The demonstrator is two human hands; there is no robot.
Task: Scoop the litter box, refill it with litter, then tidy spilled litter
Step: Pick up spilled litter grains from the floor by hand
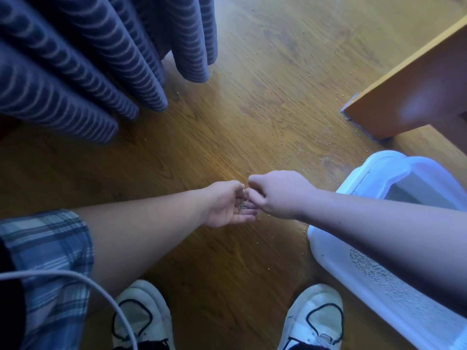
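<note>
A blue-and-white plaid short sleeve (48, 261) covers the left upper arm. The white left sneaker (141, 291) and right sneaker (316, 296) have black outlined trim. A pale cable (63, 272) loops near left.

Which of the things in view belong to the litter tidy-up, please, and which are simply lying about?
Belonging to the job: left hand, cupped under gathered litter grains; right hand, fingers curled, at that palm; spilled litter on the floor; litter box.
Just lying about: striped curtain; wooden furniture; white cable; white shoes.
</note>
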